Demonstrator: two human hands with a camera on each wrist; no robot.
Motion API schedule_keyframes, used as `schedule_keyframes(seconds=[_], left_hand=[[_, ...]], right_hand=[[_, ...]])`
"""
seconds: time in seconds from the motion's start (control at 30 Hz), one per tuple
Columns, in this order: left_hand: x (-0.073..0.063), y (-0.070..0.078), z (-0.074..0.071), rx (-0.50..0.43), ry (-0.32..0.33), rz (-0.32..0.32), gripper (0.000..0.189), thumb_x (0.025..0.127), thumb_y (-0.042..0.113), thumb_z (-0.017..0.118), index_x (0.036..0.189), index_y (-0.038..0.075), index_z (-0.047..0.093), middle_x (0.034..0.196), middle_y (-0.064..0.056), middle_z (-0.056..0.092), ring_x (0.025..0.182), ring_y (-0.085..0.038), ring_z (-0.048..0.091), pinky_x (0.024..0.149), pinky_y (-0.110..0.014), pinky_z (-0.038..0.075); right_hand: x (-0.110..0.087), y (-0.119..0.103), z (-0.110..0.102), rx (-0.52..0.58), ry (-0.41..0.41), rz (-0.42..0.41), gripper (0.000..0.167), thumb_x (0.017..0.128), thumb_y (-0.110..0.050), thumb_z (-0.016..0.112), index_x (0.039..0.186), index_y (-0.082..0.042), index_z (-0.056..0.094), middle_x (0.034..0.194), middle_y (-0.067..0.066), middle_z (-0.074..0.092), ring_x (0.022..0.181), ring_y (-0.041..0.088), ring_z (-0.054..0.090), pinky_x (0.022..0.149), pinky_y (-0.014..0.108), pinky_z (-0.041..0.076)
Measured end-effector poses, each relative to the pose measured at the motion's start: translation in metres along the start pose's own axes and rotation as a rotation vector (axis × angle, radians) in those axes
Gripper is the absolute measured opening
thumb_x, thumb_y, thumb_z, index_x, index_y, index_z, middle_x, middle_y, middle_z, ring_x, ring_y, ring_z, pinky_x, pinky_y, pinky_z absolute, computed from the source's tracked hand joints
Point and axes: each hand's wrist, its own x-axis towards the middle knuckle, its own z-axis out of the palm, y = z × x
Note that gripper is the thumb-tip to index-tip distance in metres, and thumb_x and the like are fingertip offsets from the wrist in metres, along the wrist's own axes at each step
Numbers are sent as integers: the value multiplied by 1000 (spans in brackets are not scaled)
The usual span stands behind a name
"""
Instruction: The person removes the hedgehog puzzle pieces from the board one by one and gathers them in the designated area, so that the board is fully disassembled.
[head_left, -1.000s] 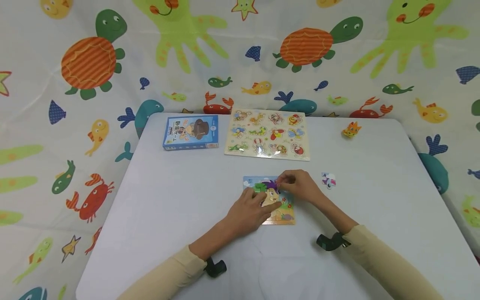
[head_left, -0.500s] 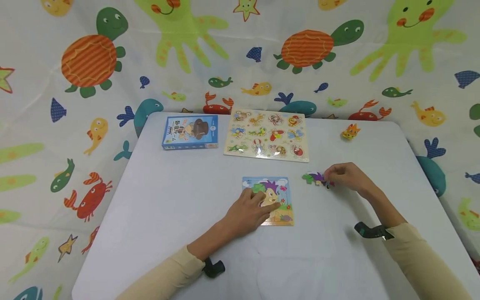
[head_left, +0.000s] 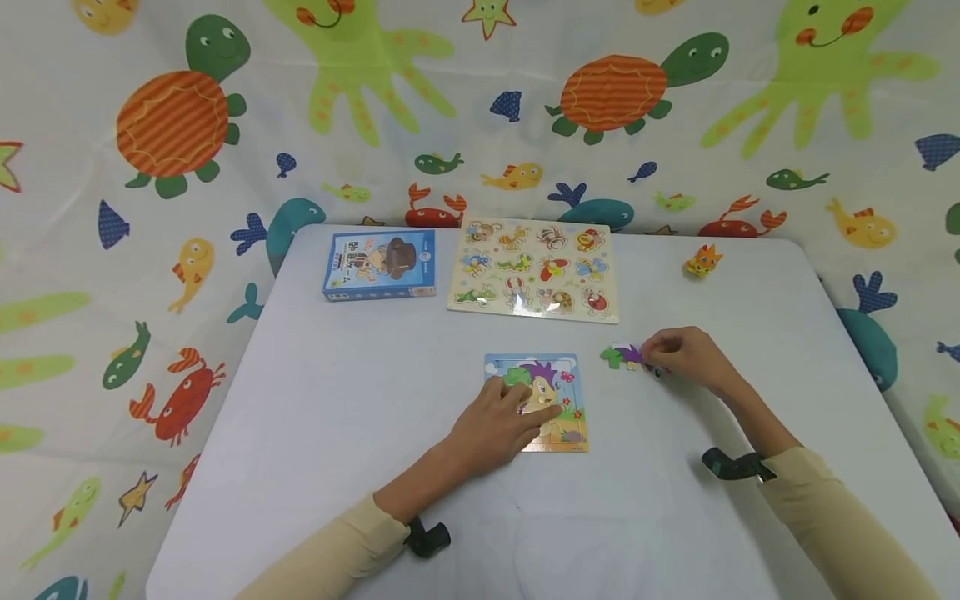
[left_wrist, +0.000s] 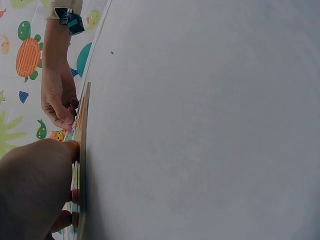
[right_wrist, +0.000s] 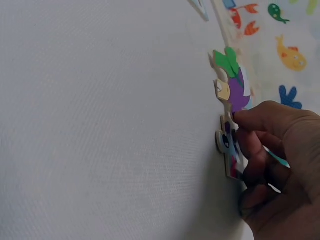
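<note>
On the table lies a small jigsaw puzzle (head_left: 570,417) in a tray, its picture a purple-haired hedgehog. My left hand (head_left: 491,427) rests on the puzzle's left and middle with spread fingers, hiding part of the picture. To the right of the tray, my right hand (head_left: 688,357) pinches a green-and-purple jigsaw piece (right_wrist: 238,92) at one end between thumb and index finger. A second piece (right_wrist: 231,150), with purple and pink on it, lies right beside the first, beneath the curled fingers and partly hidden by them.
Behind the tray lies a wooden board (head_left: 533,269) of insect pieces. A blue game box (head_left: 380,265) sits to its left. At the back right stands a small orange toy (head_left: 702,261). A sea-animal cloth (head_left: 510,50) hangs behind the white table.
My right hand has carried the green-and-purple piece from the puzzle's upper right to the second piece on the table, then shifted slightly left. My left hand has stayed on the puzzle.
</note>
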Motion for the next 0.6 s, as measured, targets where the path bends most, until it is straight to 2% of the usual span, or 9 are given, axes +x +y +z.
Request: schedule_keyframes(seconds=[0.23, 0.6], left_hand=[[1, 0, 2, 5, -8, 2, 50, 104, 44, 41, 154, 40, 34, 116, -3, 49, 100, -18, 40, 85, -41, 30], [0, 0, 2, -10, 4, -2, 51, 104, 44, 43, 154, 38, 35, 118, -4, 50, 102, -18, 40, 85, -40, 31]], right_hand=[[0, -4, 4, -57, 42, -18, 14, 92, -18, 70, 97, -7, 75, 79, 2, 63, 79, 22, 52, 67, 31, 43], [-4, -7, 12, -148, 136, -77, 7, 87, -14, 76, 90, -8, 77, 68, -1, 56, 72, 21, 48, 60, 31, 38]])
